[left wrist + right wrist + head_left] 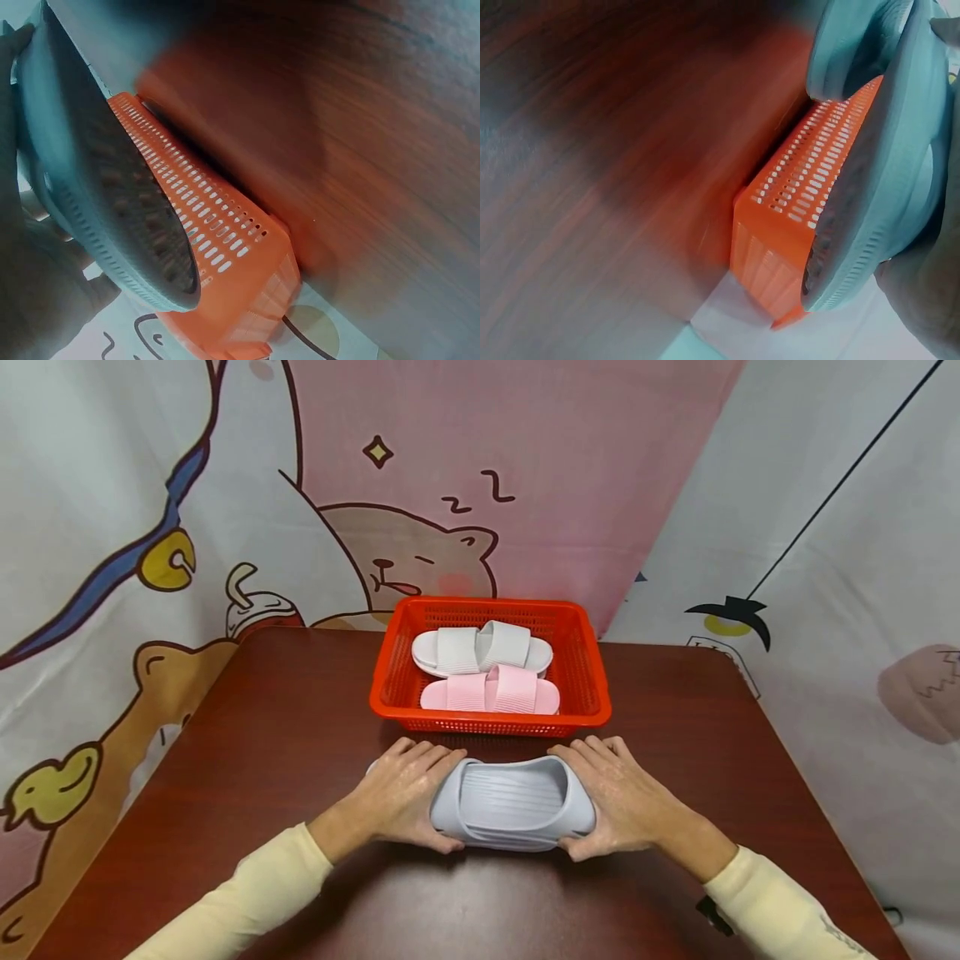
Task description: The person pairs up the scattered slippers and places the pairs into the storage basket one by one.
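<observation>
In the head view, pale grey-blue slippers (513,837) are held sideways just above the tabletop. My left hand (408,795) grips their left end, thumb at the near side and fingers over the far side. The right hand (617,799) grips the right end likewise. A ridged slipper sole (135,195) faces the table in the left wrist view, its edge raised off the wood. In the right wrist view, a second grey slipper (847,52) shows beyond the nearer one (900,187). The palms hide part of both ends.
A red perforated plastic basket (491,724) stands just beyond the hands, holding a pair of white slippers (457,649) and pink slippers (467,692). All rest on a dark brown table (300,727). A cartoon-printed curtain (585,468) hangs behind and at the sides.
</observation>
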A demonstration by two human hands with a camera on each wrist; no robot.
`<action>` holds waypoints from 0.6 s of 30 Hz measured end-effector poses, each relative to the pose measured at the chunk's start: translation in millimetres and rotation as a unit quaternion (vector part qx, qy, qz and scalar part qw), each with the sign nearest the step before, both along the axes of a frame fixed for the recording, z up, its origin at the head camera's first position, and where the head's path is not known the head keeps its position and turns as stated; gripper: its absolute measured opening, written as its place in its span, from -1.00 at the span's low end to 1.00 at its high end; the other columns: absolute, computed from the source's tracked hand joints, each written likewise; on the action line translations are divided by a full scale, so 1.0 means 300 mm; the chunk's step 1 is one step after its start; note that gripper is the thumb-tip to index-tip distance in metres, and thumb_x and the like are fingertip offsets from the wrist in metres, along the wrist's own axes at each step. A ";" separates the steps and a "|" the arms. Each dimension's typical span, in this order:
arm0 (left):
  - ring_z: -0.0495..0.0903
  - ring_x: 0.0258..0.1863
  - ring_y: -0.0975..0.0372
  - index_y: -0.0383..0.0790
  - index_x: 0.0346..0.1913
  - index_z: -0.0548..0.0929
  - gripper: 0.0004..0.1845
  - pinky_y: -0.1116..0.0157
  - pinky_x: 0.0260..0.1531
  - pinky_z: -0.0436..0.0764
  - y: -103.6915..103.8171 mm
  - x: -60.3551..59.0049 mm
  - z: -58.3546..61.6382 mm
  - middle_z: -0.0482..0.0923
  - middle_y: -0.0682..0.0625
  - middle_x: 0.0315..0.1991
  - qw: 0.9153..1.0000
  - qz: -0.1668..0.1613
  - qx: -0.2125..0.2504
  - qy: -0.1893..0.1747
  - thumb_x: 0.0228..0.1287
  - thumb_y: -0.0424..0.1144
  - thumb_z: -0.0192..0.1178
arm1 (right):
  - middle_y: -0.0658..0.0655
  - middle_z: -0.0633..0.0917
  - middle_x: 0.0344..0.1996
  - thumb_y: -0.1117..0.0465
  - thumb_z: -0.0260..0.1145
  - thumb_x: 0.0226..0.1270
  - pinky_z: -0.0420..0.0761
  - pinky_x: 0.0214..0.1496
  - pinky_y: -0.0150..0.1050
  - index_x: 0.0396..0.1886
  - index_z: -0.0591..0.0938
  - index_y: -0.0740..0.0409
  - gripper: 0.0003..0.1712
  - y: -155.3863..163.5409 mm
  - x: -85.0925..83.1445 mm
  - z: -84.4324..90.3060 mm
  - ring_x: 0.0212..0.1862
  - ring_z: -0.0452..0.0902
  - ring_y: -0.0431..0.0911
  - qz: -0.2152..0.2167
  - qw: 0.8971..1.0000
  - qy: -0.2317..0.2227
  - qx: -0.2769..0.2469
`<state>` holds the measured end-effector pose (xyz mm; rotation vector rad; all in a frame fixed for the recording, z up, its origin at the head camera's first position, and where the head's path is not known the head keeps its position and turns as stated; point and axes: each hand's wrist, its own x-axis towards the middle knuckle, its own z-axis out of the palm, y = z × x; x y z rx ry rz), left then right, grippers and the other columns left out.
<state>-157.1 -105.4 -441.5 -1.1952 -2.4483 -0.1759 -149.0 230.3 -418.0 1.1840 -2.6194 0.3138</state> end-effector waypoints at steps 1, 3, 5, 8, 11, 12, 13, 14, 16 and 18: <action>0.62 -0.13 0.05 -0.22 0.26 0.58 0.18 0.10 -0.15 0.48 0.002 -0.001 -0.001 0.66 -0.06 -0.04 1.000 0.001 0.001 0.001 -0.34 0.65 0.24 | 0.00 0.55 -0.09 -0.39 0.52 -0.40 0.31 -0.03 -0.07 0.26 0.47 0.10 0.16 -0.002 0.000 -0.003 -0.05 0.39 -0.11 -0.001 1.000 -0.001 0.000; 0.61 -0.13 0.06 -0.21 0.25 0.58 0.19 0.11 -0.15 0.48 0.007 0.000 -0.002 0.65 -0.05 -0.05 1.000 0.001 0.001 0.004 -0.35 0.65 0.23 | 0.01 0.55 -0.09 -0.39 0.53 -0.41 0.32 -0.03 -0.08 0.26 0.47 0.11 0.17 -0.006 0.000 -0.009 -0.05 0.38 -0.12 -0.002 1.000 -0.003 -0.003; 0.60 -0.14 0.07 -0.21 0.25 0.58 0.20 0.11 -0.16 0.49 0.013 -0.001 -0.002 0.65 -0.05 -0.06 1.000 -0.001 0.000 0.005 -0.36 0.66 0.21 | 0.01 0.55 -0.09 -0.40 0.52 -0.42 0.34 -0.05 -0.08 0.25 0.47 0.13 0.17 -0.012 0.000 -0.010 -0.06 0.38 -0.11 0.000 1.000 -0.002 -0.006; 0.60 -0.15 0.08 -0.22 0.24 0.59 0.20 0.12 -0.17 0.49 0.021 -0.001 -0.004 0.65 -0.06 -0.07 1.000 -0.001 0.000 0.007 -0.37 0.67 0.20 | 0.01 0.55 -0.09 -0.39 0.52 -0.42 0.37 -0.07 -0.09 0.25 0.47 0.13 0.17 -0.024 0.000 -0.010 -0.06 0.38 -0.11 0.001 1.000 0.002 -0.008; 0.59 -0.16 0.09 -0.23 0.24 0.60 0.20 0.12 -0.18 0.49 0.028 -0.002 -0.004 0.65 -0.06 -0.08 1.000 0.001 0.002 0.007 -0.37 0.67 0.20 | 0.01 0.55 -0.08 -0.39 0.51 -0.40 0.40 -0.11 -0.12 0.26 0.47 0.12 0.16 -0.037 0.001 -0.010 -0.06 0.38 -0.11 -0.004 1.000 0.002 -0.005; 0.59 -0.16 0.09 -0.23 0.24 0.60 0.20 0.13 -0.18 0.49 0.031 -0.002 -0.004 0.65 -0.06 -0.08 1.000 0.001 0.003 0.008 -0.37 0.67 0.21 | 0.00 0.55 -0.08 -0.39 0.51 -0.40 0.40 -0.12 -0.13 0.26 0.46 0.11 0.16 -0.042 0.002 -0.009 -0.06 0.38 -0.12 -0.006 1.000 -0.001 -0.003; 0.59 -0.16 0.08 -0.23 0.24 0.60 0.20 0.13 -0.18 0.49 0.034 -0.003 -0.004 0.65 -0.06 -0.08 1.000 0.002 0.003 0.008 -0.38 0.67 0.21 | 0.01 0.55 -0.08 -0.39 0.51 -0.39 0.41 -0.13 -0.14 0.27 0.46 0.11 0.17 -0.045 0.002 -0.008 -0.06 0.38 -0.12 -0.008 1.000 -0.003 -0.001; 0.59 -0.16 0.08 -0.22 0.24 0.60 0.20 0.13 -0.18 0.48 0.036 -0.003 -0.003 0.65 -0.06 -0.08 1.000 0.003 0.003 0.008 -0.38 0.67 0.21 | 0.00 0.54 -0.08 -0.40 0.51 -0.39 0.41 -0.14 -0.15 0.27 0.46 0.11 0.17 -0.049 0.002 -0.008 -0.06 0.37 -0.12 -0.010 1.000 -0.006 0.000; 0.59 -0.17 0.07 -0.22 0.23 0.60 0.20 0.12 -0.18 0.48 0.041 -0.002 -0.005 0.65 -0.06 -0.08 1.000 0.005 0.003 0.007 -0.39 0.67 0.21 | 0.00 0.54 -0.08 -0.41 0.51 -0.39 0.41 -0.15 -0.15 0.27 0.46 0.11 0.17 -0.056 0.003 -0.008 -0.05 0.37 -0.11 -0.011 1.000 -0.008 0.004; 0.59 -0.16 0.07 -0.23 0.24 0.60 0.21 0.12 -0.18 0.48 0.046 -0.001 -0.009 0.65 -0.07 -0.08 1.000 0.006 0.004 0.006 -0.39 0.67 0.21 | 0.02 0.55 -0.09 -0.41 0.50 -0.38 0.42 -0.15 -0.14 0.26 0.46 0.14 0.17 -0.062 0.001 -0.008 -0.05 0.37 -0.10 -0.008 1.000 -0.003 0.008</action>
